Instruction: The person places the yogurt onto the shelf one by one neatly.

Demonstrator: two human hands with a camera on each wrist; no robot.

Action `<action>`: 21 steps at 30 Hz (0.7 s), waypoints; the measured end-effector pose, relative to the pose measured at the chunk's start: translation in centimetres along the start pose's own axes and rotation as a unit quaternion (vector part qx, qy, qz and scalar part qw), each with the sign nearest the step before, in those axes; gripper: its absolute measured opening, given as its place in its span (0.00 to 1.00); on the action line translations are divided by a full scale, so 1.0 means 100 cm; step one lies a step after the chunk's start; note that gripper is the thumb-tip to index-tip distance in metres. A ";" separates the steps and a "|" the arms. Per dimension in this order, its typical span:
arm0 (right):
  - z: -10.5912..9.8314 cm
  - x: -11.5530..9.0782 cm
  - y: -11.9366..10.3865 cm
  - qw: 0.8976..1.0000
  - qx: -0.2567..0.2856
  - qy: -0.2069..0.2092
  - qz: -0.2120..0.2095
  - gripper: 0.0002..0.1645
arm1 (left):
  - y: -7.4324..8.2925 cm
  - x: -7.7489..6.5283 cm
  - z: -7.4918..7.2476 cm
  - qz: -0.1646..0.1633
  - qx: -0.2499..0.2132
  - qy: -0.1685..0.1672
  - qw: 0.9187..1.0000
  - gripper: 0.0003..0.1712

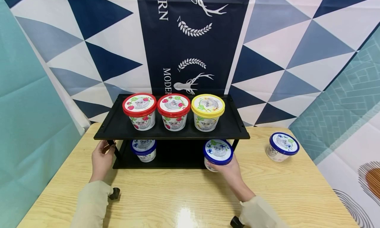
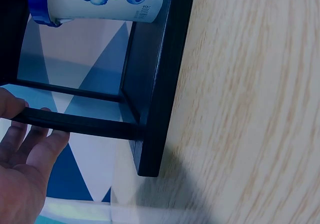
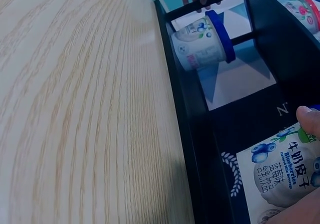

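Gripping the held cup (image 1: 218, 152), your right hand (image 1: 230, 172) has its thumb and fingers curled round the white body just below the blue lid. That cup sits right of centre in the head view, at the front right end of the lower shelf (image 1: 181, 155); whether its base touches the shelf you cannot tell. Its lid faces up, with the long axis close to upright and the base showing a little to the lower left of the lid. In the right wrist view you see its printed side at the lower right, blueberries and lettering towards you, the blue rim just showing at the right border.

Your left hand (image 1: 101, 159), left of centre in the head view, pinches the front left post (image 1: 117, 152) of the black rack (image 1: 233, 124), thumb on one side and fingers on the other. The rack's long axis runs left to right.

The upper shelf overhangs the lower one, and the front right post (image 1: 235, 144) stands just beside your held cup. Above you have the left red-lidded cup (image 1: 139, 105), the right red-lidded cup (image 1: 174, 106) and the yellow-lidded cup (image 1: 207, 106) in a row, all upright. A blue-lidded cup (image 1: 143, 151) stands at the lower shelf's left end, well apart from yours. Another blue cup (image 1: 284, 144) stands on the counter (image 1: 163, 195) at the right of the frame.
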State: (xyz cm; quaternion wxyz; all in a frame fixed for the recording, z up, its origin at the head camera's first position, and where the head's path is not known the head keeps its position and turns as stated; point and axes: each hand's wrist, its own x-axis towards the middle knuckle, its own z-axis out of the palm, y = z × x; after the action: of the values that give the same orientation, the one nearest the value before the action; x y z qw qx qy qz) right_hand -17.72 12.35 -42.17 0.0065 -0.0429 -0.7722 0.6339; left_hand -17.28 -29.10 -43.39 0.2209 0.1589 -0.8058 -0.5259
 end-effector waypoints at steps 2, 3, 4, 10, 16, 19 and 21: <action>0.002 0.000 0.000 1.000 0.002 0.002 -0.006 0.62 | 0.000 0.000 0.000 0.000 0.000 0.001 1.000 0.18; 0.003 0.001 0.000 1.000 0.002 0.003 -0.007 0.63 | 0.000 0.000 0.000 0.001 0.000 0.002 1.000 0.18; 0.003 0.001 0.001 1.000 0.005 0.003 -0.008 0.62 | 0.000 0.000 0.000 0.001 0.001 0.002 1.000 0.18; 0.007 0.001 -0.001 1.000 -0.004 0.009 0.003 0.61 | 0.002 -0.001 0.000 -0.004 0.010 -0.002 1.000 0.18; 0.011 0.000 -0.002 1.000 -0.023 0.004 0.006 0.59 | 0.001 -0.001 0.000 -0.003 0.005 0.000 1.000 0.18; 0.013 0.000 -0.002 1.000 -0.019 -0.004 0.011 0.59 | 0.001 -0.001 0.001 0.001 0.000 0.004 1.000 0.18; 0.014 0.000 -0.002 1.000 -0.025 -0.005 0.015 0.60 | 0.001 0.000 0.001 0.005 -0.002 0.006 1.000 0.18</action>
State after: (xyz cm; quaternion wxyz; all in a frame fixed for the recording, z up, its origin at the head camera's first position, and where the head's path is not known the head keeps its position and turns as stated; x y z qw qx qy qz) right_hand -17.80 10.93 -42.21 -0.0078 -0.0513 -0.7872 0.6145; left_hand -17.30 -28.98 -43.38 0.2283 0.1575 -0.8042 -0.5256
